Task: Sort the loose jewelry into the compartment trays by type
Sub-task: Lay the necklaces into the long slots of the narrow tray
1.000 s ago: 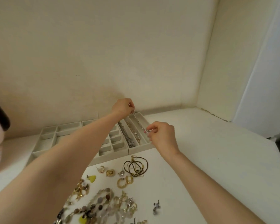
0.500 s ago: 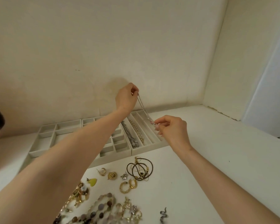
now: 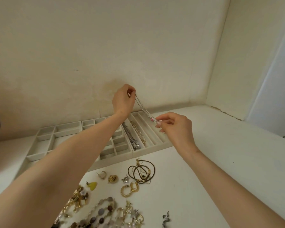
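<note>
Two ends of the silver chain are pinched, left grip high, right grip low, taut above the slotted tray, probably for laying in lengthwise.

Head view. The left hand, raised before the far wall, pinches the upper end of a thin silver chain; the right hand pinches its lower end, beside a pink bead. The chain hangs taut and slanted above the long-slot tray. Two left slots of this tray hold a silver necklace and a pale beaded strand. Left of it stand a small-cell tray and a wider-cell tray. Loose pieces lie nearer on the white table: dark cord loops, gold hoops, a yellow heart, a snake-shaped piece.
</note>
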`<act>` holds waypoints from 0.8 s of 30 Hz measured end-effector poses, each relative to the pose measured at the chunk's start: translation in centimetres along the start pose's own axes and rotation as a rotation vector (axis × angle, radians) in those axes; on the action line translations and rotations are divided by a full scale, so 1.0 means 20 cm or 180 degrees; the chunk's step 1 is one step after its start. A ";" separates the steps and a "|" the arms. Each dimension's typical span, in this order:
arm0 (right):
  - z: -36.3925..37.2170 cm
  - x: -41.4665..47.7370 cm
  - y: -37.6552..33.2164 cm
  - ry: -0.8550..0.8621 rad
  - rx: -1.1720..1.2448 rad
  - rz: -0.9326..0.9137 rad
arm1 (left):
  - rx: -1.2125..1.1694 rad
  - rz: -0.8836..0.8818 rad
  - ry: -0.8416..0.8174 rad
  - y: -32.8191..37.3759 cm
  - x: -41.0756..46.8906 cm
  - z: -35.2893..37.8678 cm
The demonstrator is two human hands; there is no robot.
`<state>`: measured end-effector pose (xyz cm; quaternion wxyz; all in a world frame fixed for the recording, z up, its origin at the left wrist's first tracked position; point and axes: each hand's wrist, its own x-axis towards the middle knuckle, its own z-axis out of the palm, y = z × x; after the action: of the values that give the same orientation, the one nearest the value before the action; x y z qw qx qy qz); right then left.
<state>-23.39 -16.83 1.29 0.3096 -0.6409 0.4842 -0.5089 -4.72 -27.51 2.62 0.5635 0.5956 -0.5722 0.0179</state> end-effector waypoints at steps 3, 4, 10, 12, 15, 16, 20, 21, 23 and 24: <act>0.00 -0.01 0.00 -0.0023 -0.0048 -0.0025 | 0.0154 0.0013 -0.0153 -0.02 0.00 0.02; 0.01 -0.02 0.00 -0.0054 -0.0088 -0.0018 | 0.0265 0.0001 -0.0269 -0.03 -0.01 0.03; 0.05 -0.05 0.06 -0.0208 -0.0378 0.0061 | 0.0698 -0.0061 -0.0646 -0.10 -0.02 0.08; 0.05 -0.05 0.06 -0.0207 -0.0387 0.0060 | 0.0706 -0.0057 -0.0604 -0.10 -0.01 0.08; 0.04 -0.04 0.04 -0.0175 -0.0311 0.0041 | 0.0631 -0.0017 -0.0444 -0.07 0.02 0.07; 0.04 -0.04 0.04 -0.0159 -0.0273 0.0037 | 0.0599 0.0027 -0.0366 -0.06 0.03 0.07; 0.02 -0.02 0.02 -0.0153 -0.0278 0.0028 | 0.0522 0.0169 -0.0174 -0.03 0.07 0.04; 0.02 -0.02 0.01 -0.0154 -0.0295 0.0033 | 0.0511 0.0180 -0.0172 -0.02 0.08 0.04; 0.02 -0.01 0.00 -0.0155 -0.0278 0.0049 | 0.0512 0.0176 -0.0177 -0.02 0.09 0.03; 0.02 -0.01 0.00 -0.0154 -0.0275 0.0046 | 0.0521 0.0175 -0.0180 -0.02 0.09 0.03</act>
<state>-23.09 -16.64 1.12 0.2970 -0.6623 0.5026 -0.4697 -4.12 -29.17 3.36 0.4960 0.6239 -0.6006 0.0633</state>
